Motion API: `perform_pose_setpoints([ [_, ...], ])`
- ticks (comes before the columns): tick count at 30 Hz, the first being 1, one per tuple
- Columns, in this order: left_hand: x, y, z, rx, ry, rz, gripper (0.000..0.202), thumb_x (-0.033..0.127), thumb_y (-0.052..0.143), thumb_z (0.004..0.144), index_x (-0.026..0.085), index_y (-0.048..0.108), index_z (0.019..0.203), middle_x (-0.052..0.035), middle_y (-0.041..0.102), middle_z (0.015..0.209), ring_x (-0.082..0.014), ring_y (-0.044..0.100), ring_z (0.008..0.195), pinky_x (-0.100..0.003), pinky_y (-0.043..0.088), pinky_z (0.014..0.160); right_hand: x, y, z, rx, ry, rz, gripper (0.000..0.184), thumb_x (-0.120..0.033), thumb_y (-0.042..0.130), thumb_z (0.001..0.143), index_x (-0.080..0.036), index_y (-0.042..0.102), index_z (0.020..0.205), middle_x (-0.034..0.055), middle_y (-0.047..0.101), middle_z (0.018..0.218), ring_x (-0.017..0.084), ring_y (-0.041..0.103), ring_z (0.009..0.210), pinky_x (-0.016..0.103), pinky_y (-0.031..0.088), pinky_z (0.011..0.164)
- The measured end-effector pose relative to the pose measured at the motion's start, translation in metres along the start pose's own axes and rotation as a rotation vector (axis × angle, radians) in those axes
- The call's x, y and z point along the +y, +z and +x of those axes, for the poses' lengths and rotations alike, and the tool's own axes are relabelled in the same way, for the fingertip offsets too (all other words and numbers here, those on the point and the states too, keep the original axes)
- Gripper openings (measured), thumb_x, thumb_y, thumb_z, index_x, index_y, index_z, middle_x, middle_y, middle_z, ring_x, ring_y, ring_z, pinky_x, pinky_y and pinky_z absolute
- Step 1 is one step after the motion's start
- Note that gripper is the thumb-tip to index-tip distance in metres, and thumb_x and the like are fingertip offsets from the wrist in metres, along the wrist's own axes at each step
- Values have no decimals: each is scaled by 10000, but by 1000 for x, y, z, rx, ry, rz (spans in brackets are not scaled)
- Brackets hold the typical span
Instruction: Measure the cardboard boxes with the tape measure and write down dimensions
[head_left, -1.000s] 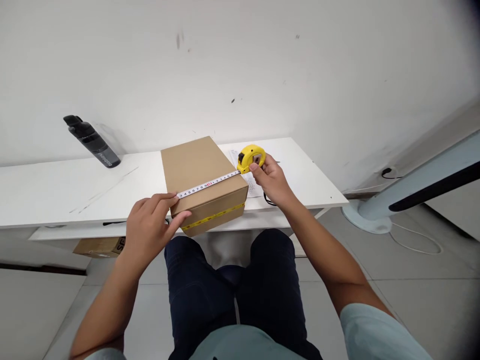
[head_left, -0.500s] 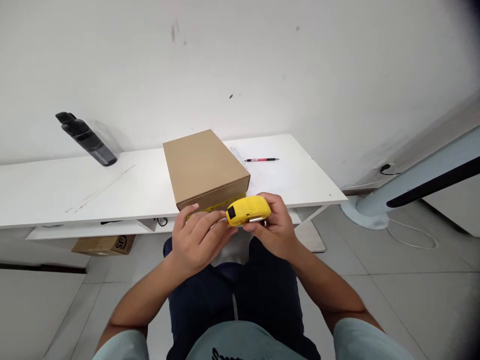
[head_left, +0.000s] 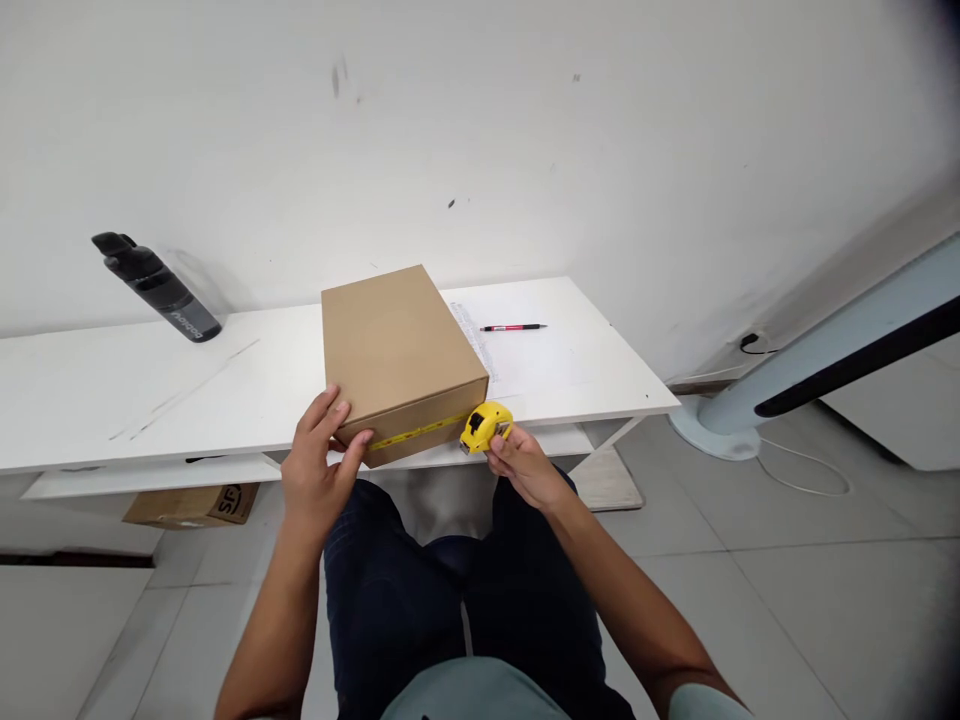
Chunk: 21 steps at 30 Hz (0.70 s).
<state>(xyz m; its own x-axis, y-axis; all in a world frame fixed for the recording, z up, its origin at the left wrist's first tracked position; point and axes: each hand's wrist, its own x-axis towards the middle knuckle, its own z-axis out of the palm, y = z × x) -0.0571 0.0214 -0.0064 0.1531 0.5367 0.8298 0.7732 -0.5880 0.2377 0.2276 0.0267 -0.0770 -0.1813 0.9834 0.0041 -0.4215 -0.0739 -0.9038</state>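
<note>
A brown cardboard box (head_left: pixel 401 350) lies on the white table (head_left: pixel 150 400), its near end over the front edge. My left hand (head_left: pixel 319 470) pinches the box's near left corner, fingers on top and thumb on the front face. A yellow stripe (head_left: pixel 416 433) runs along that face. Whether a tape blade lies on the stripe under my thumb is unclear. My right hand (head_left: pixel 521 465) is closed round a yellow tape measure (head_left: pixel 486 427) at the box's near right corner.
A black bottle (head_left: pixel 157 290) leans at the table's back left. A red pen (head_left: pixel 514 327) lies on a paper sheet (head_left: pixel 540 365) right of the box. Another cardboard box (head_left: pixel 195 505) sits under the table. A round stand base (head_left: pixel 712 435) and a cable are on the floor at right.
The tape was stretched across the box top, then retracted with both hands at my lap. Now the hands have spread to the box's two near corners, along its front face.
</note>
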Motion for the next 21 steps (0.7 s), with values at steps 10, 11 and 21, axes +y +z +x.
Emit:
perform_pose_setpoints([
  [10, -25, 29, -44, 340, -504, -340, 403, 399, 637, 1011, 263, 511, 1368, -180, 550, 1551, -246, 665, 1296, -334, 650, 791, -46, 28, -6, -198, -160, -110, 828, -645, 886, 703, -238, 657, 1386, 12, 685, 909, 131, 585, 706, 257, 515, 611],
  [11, -24, 33, -49, 325, -603, -387, 416, 440, 633, 1007, 258, 508, 1359, -180, 564, 1533, -238, 694, 1229, -319, 646, 752, -52, 34, -5, -224, -182, -134, 839, -645, 885, 706, -237, 655, 1402, 35, 713, 981, 154, 633, 779, 269, 552, 661],
  [21, -7, 37, -83, -139, -431, 34, 375, 446, 556, 1018, 233, 606, 1323, -154, 625, 1466, -392, 401, 1538, -682, 296, 1242, -84, 71, -1, -136, -413, -207, 535, -583, 827, 819, -261, 706, 1229, 51, 752, 1049, 198, 716, 954, 317, 630, 848],
])
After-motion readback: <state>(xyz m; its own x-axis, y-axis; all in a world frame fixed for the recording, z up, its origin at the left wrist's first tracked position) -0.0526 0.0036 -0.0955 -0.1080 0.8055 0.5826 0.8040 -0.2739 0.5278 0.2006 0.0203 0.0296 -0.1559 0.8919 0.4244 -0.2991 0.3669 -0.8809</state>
